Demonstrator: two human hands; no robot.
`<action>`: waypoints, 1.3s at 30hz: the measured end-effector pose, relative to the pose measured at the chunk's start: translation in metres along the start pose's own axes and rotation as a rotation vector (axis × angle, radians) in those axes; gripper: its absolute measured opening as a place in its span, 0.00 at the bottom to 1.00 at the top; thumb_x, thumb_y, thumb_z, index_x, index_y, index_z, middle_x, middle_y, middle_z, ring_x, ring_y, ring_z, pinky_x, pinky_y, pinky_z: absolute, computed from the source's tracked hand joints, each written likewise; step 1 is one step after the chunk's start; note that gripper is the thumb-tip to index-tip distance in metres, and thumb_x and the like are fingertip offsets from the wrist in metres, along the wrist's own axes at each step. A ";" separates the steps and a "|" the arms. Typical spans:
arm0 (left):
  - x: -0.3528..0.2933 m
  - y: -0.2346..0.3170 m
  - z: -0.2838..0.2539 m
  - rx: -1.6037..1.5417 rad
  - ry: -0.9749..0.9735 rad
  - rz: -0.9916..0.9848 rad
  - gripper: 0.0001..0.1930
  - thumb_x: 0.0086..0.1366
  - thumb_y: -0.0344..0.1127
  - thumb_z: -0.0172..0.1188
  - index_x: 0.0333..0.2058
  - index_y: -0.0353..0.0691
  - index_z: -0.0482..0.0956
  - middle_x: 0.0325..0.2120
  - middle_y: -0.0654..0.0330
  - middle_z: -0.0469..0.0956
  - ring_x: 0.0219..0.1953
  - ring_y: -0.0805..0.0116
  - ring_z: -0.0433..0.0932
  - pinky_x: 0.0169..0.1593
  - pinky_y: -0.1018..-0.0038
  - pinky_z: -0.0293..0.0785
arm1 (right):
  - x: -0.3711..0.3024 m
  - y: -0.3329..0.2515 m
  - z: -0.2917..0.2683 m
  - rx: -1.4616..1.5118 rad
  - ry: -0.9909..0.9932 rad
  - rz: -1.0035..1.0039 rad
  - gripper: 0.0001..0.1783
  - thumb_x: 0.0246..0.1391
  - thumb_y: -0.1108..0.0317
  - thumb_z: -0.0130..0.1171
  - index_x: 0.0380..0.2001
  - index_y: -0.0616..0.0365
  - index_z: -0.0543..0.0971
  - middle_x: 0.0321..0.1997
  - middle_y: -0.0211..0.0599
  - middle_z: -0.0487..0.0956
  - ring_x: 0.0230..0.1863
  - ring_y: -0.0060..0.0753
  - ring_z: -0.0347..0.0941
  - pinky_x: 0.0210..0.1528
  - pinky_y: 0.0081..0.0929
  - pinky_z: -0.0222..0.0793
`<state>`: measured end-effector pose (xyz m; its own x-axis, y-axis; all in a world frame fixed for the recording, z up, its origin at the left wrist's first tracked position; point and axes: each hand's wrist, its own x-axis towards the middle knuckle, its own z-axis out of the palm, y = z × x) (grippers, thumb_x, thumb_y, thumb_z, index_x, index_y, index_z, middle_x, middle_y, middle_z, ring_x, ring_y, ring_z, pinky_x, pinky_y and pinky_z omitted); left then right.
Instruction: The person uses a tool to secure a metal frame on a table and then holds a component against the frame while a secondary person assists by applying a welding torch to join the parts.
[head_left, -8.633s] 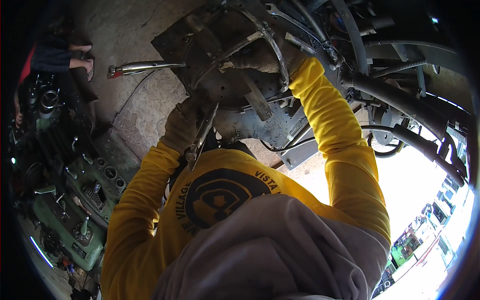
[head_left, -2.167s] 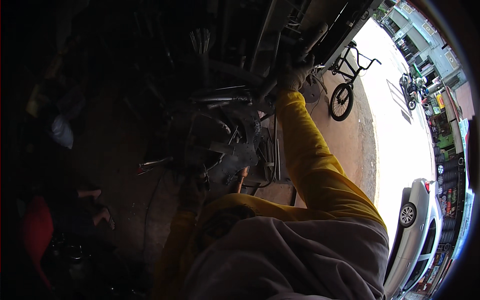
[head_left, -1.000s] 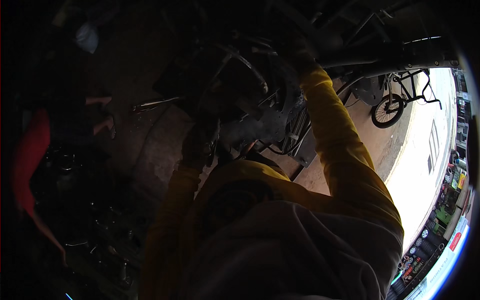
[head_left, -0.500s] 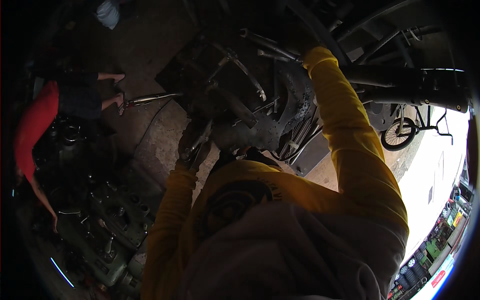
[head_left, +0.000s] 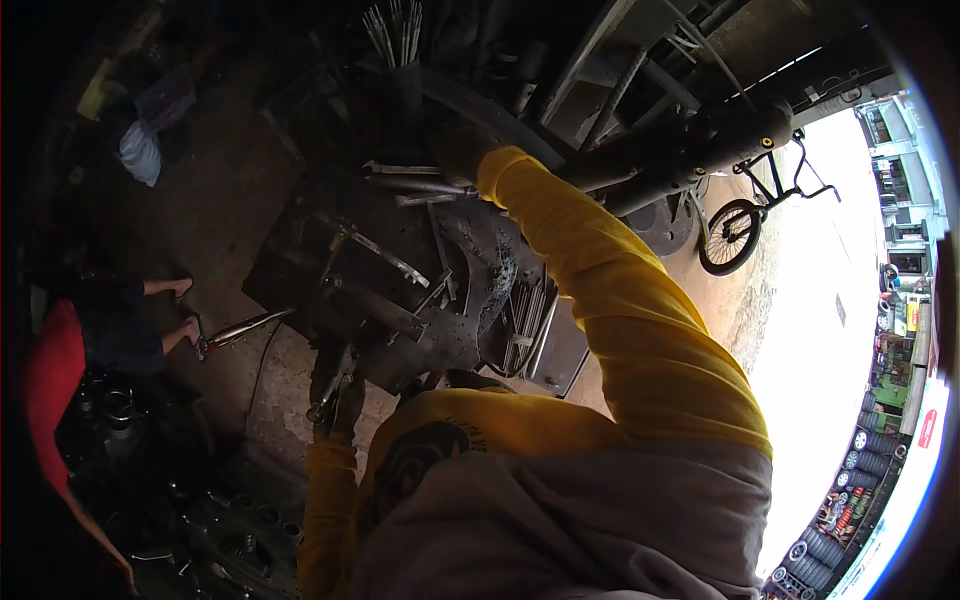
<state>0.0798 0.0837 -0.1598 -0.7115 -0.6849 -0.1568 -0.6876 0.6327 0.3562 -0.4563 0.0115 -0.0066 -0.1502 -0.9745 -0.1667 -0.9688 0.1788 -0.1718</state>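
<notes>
My left hand (head_left: 345,400), in what looks like a dark glove, is closed round a slim metal tool with a shiny end (head_left: 320,409) beside the near left edge of the dark steel work table (head_left: 400,368). The tool's exact kind is too dark to make out. My right arm stretches to the far side of the table, and the right hand (head_left: 462,155) lies in shadow by several metal tools (head_left: 415,184). Its fingers are hidden. Between my hands, a bent metal bracket (head_left: 385,256) and a thick metal bar (head_left: 375,308) lie on the table.
Beyond the table stands a dark holder with several thin rods (head_left: 396,35). A bundle of rods (head_left: 522,325) lies near my right sleeve. Large dark tubes (head_left: 690,155) and a bicycle (head_left: 745,225) are to the right. At left, a person in a red shirt (head_left: 52,365) bends over machine parts.
My view has turned, so the table sits lower and further left. My right hand remains beside the tools at the table's far side; the left still grips its tool.
</notes>
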 end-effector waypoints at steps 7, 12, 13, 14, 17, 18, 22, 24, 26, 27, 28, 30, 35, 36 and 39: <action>0.015 0.022 -0.013 -0.071 0.055 -0.143 0.23 0.72 0.39 0.57 0.62 0.38 0.72 0.51 0.48 0.80 0.50 0.57 0.81 0.51 0.64 0.77 | 0.003 0.002 -0.008 -0.044 -0.062 -0.011 0.17 0.59 0.72 0.53 0.51 0.58 0.82 0.50 0.46 0.85 0.55 0.51 0.81 0.62 0.46 0.73; 0.019 0.060 -0.054 -0.367 0.133 -0.189 0.23 0.66 0.42 0.66 0.57 0.41 0.79 0.54 0.49 0.80 0.57 0.51 0.79 0.58 0.60 0.77 | 0.003 -0.004 -0.021 -0.109 -0.068 -0.023 0.17 0.60 0.71 0.52 0.50 0.58 0.82 0.48 0.46 0.85 0.53 0.51 0.82 0.61 0.46 0.73; 0.022 0.070 -0.066 -0.405 0.171 -0.136 0.21 0.65 0.40 0.66 0.56 0.41 0.80 0.54 0.50 0.80 0.56 0.52 0.80 0.57 0.61 0.77 | -0.006 -0.006 -0.022 -0.126 -0.075 -0.023 0.17 0.61 0.70 0.52 0.50 0.58 0.82 0.48 0.45 0.85 0.53 0.51 0.82 0.61 0.45 0.74; 0.015 0.050 -0.046 -0.383 0.253 -0.112 0.20 0.64 0.37 0.67 0.54 0.41 0.80 0.53 0.51 0.80 0.55 0.53 0.80 0.57 0.61 0.78 | 0.000 -0.016 -0.028 -0.143 -0.066 -0.050 0.17 0.61 0.70 0.52 0.50 0.58 0.83 0.48 0.45 0.86 0.53 0.51 0.82 0.61 0.45 0.74; 0.015 0.055 -0.053 -0.356 0.237 -0.091 0.19 0.62 0.35 0.66 0.52 0.41 0.81 0.50 0.51 0.81 0.52 0.51 0.81 0.54 0.61 0.78 | -0.014 -0.025 -0.037 -0.235 -0.074 -0.029 0.17 0.62 0.69 0.51 0.49 0.58 0.83 0.47 0.45 0.86 0.52 0.51 0.83 0.61 0.45 0.74; 0.022 0.071 -0.071 -0.348 0.199 -0.095 0.19 0.61 0.35 0.66 0.52 0.41 0.81 0.49 0.51 0.81 0.51 0.50 0.81 0.54 0.60 0.78 | -0.018 -0.027 -0.043 -0.268 -0.072 -0.020 0.17 0.62 0.68 0.51 0.49 0.58 0.83 0.47 0.45 0.86 0.51 0.51 0.83 0.60 0.45 0.74; 0.017 0.070 -0.073 -0.093 0.227 -0.053 0.22 0.64 0.36 0.63 0.56 0.41 0.77 0.48 0.50 0.81 0.49 0.46 0.81 0.52 0.57 0.78 | -0.015 -0.022 -0.046 -0.394 -0.018 -0.147 0.17 0.64 0.65 0.50 0.48 0.58 0.83 0.46 0.45 0.86 0.48 0.52 0.83 0.56 0.46 0.77; 0.009 0.064 -0.080 -0.197 0.189 -0.056 0.23 0.64 0.36 0.62 0.58 0.41 0.76 0.48 0.50 0.81 0.48 0.48 0.81 0.50 0.58 0.79 | -0.026 -0.032 -0.063 -0.436 0.085 -0.196 0.16 0.65 0.63 0.51 0.46 0.58 0.83 0.44 0.46 0.86 0.46 0.52 0.84 0.51 0.47 0.79; 0.007 0.069 -0.094 -0.306 0.155 -0.040 0.24 0.65 0.36 0.62 0.60 0.41 0.75 0.49 0.51 0.81 0.48 0.49 0.82 0.48 0.60 0.79 | -0.038 -0.033 -0.073 -0.439 0.164 -0.176 0.15 0.64 0.62 0.52 0.45 0.58 0.83 0.44 0.46 0.86 0.45 0.51 0.84 0.48 0.47 0.80; 0.006 0.073 -0.103 -0.436 0.183 -0.078 0.24 0.66 0.36 0.62 0.61 0.41 0.74 0.49 0.50 0.80 0.48 0.54 0.82 0.47 0.63 0.80 | -0.042 -0.021 -0.070 -0.272 0.255 -0.181 0.15 0.65 0.60 0.53 0.44 0.58 0.83 0.43 0.46 0.86 0.45 0.50 0.84 0.47 0.46 0.80; 0.004 0.075 -0.109 -0.563 0.217 -0.120 0.25 0.67 0.37 0.62 0.61 0.40 0.74 0.50 0.49 0.80 0.48 0.58 0.82 0.46 0.66 0.80 | -0.045 -0.010 -0.067 -0.104 0.348 -0.187 0.16 0.65 0.58 0.54 0.43 0.58 0.83 0.43 0.46 0.85 0.46 0.49 0.83 0.46 0.45 0.80; 0.002 0.070 -0.113 -0.586 0.330 -0.218 0.26 0.69 0.38 0.62 0.63 0.38 0.72 0.51 0.49 0.79 0.48 0.61 0.81 0.46 0.68 0.80 | -0.052 0.012 -0.055 -0.073 0.362 -0.189 0.16 0.65 0.57 0.55 0.44 0.57 0.82 0.44 0.46 0.85 0.46 0.49 0.83 0.47 0.45 0.79; 0.049 0.053 -0.103 -0.452 0.772 -0.266 0.31 0.74 0.47 0.59 0.68 0.35 0.65 0.54 0.50 0.77 0.48 0.65 0.80 0.48 0.72 0.79 | -0.048 -0.012 -0.037 -0.009 0.377 -0.266 0.19 0.63 0.55 0.58 0.50 0.55 0.81 0.49 0.47 0.83 0.50 0.51 0.81 0.51 0.46 0.77; 0.057 0.044 -0.092 -0.511 0.739 -0.343 0.33 0.74 0.51 0.57 0.69 0.35 0.63 0.55 0.51 0.76 0.49 0.64 0.80 0.50 0.71 0.79 | -0.044 -0.021 -0.036 0.000 0.378 -0.302 0.20 0.63 0.54 0.58 0.51 0.54 0.80 0.50 0.47 0.83 0.51 0.51 0.80 0.52 0.46 0.77; 0.082 0.070 -0.105 -0.877 0.591 -0.597 0.28 0.76 0.50 0.52 0.66 0.36 0.67 0.54 0.53 0.77 0.51 0.66 0.80 0.52 0.70 0.80 | -0.038 -0.033 -0.037 -0.006 0.366 -0.382 0.23 0.62 0.53 0.60 0.55 0.53 0.79 0.53 0.47 0.81 0.53 0.52 0.79 0.55 0.46 0.75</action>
<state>-0.0119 0.0337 -0.0515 0.0167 -0.9891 -0.1463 -0.3904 -0.1412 0.9097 -0.4264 0.0378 0.0414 0.1556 -0.9539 0.2565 -0.9688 -0.1981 -0.1488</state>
